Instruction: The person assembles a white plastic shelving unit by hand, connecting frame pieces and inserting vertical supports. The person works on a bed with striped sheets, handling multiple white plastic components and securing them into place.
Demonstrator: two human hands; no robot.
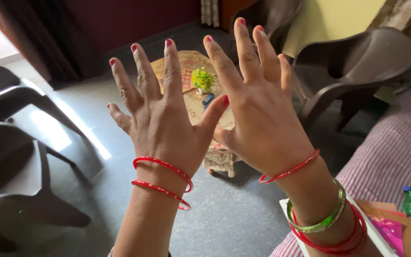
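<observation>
Spread hands [210, 119], red glossy bangles [162, 183]

1. Left hand [160, 121]: bare, no sleeve in view. Fingernails carry red polish.
2. Left wrist: two thin red bangles [162, 183] with small light-coloured flecks along the rims.
3. Right hand [262, 114]: bare, no sleeve in view. Fingernails carry red polish matching the left.
4. Right wrist: one thin red bangle [289, 167] nearest the hand.
5. Right forearm: one green bangle [320, 220] with a pale decorated edge, then a stack of plain red bangles [348, 240] behind it.
</observation>
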